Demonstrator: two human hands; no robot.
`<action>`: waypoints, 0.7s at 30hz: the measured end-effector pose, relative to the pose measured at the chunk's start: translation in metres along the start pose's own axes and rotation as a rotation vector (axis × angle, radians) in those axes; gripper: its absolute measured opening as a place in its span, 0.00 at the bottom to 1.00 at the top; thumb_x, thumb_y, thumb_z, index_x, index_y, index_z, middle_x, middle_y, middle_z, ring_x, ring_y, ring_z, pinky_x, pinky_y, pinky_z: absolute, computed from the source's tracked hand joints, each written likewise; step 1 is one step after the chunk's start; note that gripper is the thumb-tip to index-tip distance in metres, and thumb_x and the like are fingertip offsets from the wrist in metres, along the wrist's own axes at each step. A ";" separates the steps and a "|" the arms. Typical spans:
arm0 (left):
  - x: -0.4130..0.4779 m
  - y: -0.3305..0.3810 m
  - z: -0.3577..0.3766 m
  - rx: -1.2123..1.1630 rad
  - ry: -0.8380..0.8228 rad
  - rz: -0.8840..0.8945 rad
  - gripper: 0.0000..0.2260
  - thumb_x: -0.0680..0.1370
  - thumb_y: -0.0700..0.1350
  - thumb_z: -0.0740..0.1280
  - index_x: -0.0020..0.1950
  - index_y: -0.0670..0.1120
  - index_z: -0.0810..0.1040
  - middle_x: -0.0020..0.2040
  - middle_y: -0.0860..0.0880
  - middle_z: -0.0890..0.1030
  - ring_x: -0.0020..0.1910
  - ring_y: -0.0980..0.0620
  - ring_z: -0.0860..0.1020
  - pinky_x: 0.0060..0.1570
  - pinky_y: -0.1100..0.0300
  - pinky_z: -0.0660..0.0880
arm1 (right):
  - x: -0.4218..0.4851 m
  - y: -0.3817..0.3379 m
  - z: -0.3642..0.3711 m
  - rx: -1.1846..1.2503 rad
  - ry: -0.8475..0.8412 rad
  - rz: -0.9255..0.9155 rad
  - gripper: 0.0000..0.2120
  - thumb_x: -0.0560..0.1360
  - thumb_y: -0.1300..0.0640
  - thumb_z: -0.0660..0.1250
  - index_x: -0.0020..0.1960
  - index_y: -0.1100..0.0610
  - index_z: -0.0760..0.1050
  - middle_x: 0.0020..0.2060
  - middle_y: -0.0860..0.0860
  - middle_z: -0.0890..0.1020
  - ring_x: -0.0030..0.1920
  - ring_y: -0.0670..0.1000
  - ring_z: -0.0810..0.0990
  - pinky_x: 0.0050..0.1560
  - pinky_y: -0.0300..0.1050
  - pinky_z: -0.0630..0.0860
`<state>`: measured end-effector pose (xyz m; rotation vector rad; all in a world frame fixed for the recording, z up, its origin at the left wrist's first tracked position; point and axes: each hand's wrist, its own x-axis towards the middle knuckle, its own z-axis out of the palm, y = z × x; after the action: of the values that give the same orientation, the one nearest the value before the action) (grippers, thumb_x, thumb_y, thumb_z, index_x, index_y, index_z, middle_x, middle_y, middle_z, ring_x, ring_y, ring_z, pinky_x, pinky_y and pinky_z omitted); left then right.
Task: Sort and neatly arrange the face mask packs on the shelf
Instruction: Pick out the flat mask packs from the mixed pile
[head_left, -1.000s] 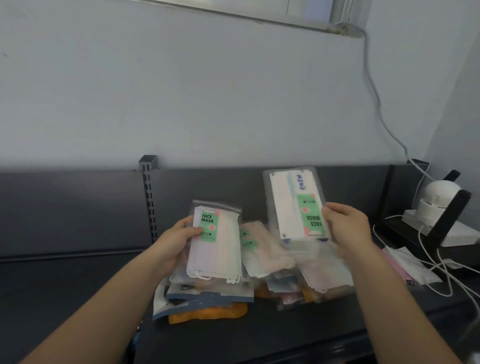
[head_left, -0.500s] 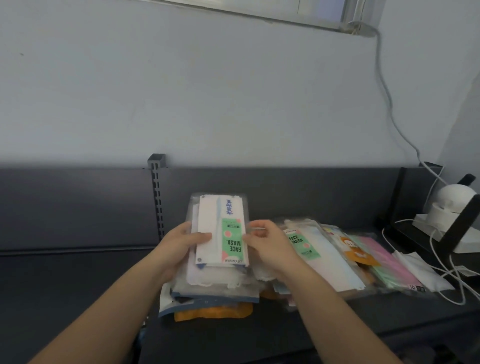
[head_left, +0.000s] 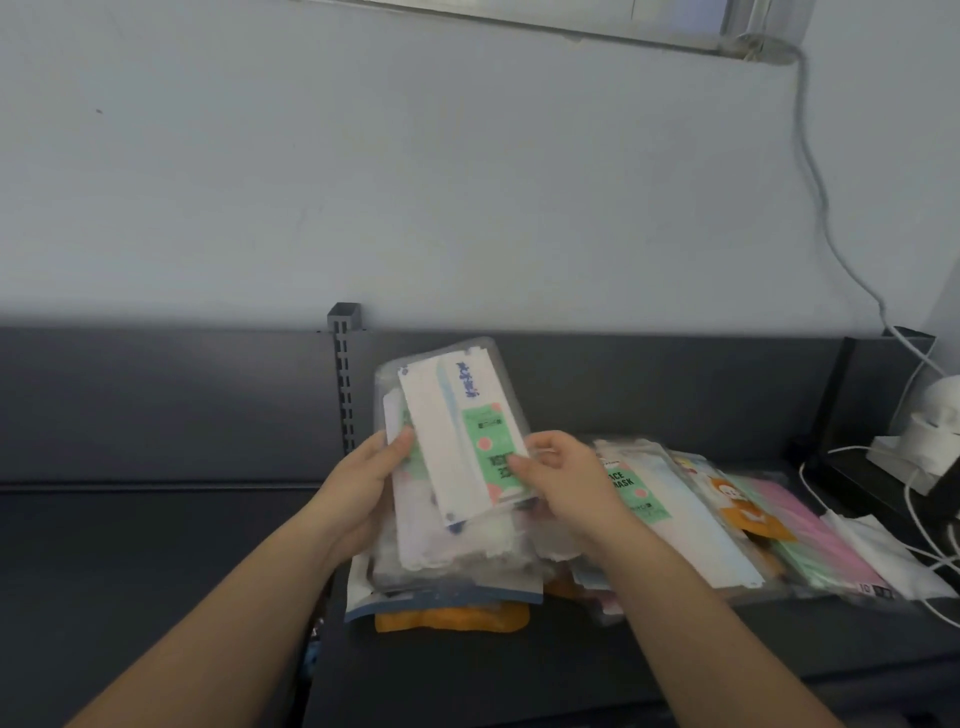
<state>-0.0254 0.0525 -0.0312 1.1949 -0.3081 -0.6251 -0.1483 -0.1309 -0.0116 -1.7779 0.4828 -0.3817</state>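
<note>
Centre of the frame: the top pack (head_left: 457, 431), clear with a white mask and a green label, is raised off the pile and tilted, its upper end leaning left; the label reads upside down. The right hand (head_left: 561, 478) pinches its lower right edge, thumb on the green label, the other fingers curled behind. Directly behind it sits the under pack (head_left: 415, 525), clear with white masks, the two overlapping but not squared. The left hand (head_left: 363, 483) grips the under pack from the left, its thumb across the front at the left edge and touching the top pack's side; its fingers are hidden behind.

Below both hands, lower centre, lies a pile on the dark shelf (head_left: 156, 571): a blue pack (head_left: 447, 597) over an orange pack (head_left: 452, 619); more packs between them are too blurred to tell apart.

Right of centre a fanned row lies flat on the shelf, each overlapping the next: a labelled pack (head_left: 670, 519) marked FACE MASK, a cartoon pack (head_left: 740, 512) in orange, a pink pack (head_left: 810, 535), then a white pack (head_left: 883, 558) furthest right.

A slotted upright (head_left: 344, 384) stands at the shelf's back, just left of the raised packs; a cable (head_left: 821, 197) runs down the wall at upper right to a white device (head_left: 940, 421) at the right edge.
</note>
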 end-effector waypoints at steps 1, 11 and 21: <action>0.000 0.002 -0.002 0.000 0.020 0.004 0.13 0.82 0.48 0.62 0.63 0.44 0.77 0.57 0.42 0.85 0.54 0.42 0.84 0.50 0.46 0.81 | 0.004 0.002 -0.007 0.041 0.042 0.027 0.08 0.78 0.57 0.70 0.56 0.53 0.76 0.48 0.50 0.86 0.41 0.45 0.87 0.38 0.42 0.83; -0.007 0.011 -0.017 -0.025 0.114 0.008 0.10 0.83 0.47 0.61 0.59 0.47 0.79 0.55 0.44 0.86 0.51 0.44 0.85 0.53 0.43 0.79 | 0.021 0.018 -0.068 0.368 0.287 0.175 0.09 0.78 0.63 0.69 0.57 0.57 0.77 0.50 0.55 0.86 0.49 0.56 0.86 0.50 0.57 0.83; -0.009 0.015 -0.018 0.061 0.149 -0.062 0.11 0.82 0.49 0.62 0.59 0.45 0.80 0.53 0.42 0.86 0.47 0.43 0.86 0.45 0.48 0.81 | 0.004 -0.030 -0.093 -0.076 0.055 -0.280 0.10 0.77 0.71 0.64 0.52 0.59 0.78 0.45 0.52 0.87 0.46 0.52 0.86 0.44 0.48 0.82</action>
<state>-0.0191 0.0752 -0.0228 1.3065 -0.1657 -0.5802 -0.1872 -0.2041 0.0412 -1.9182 0.2893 -0.6152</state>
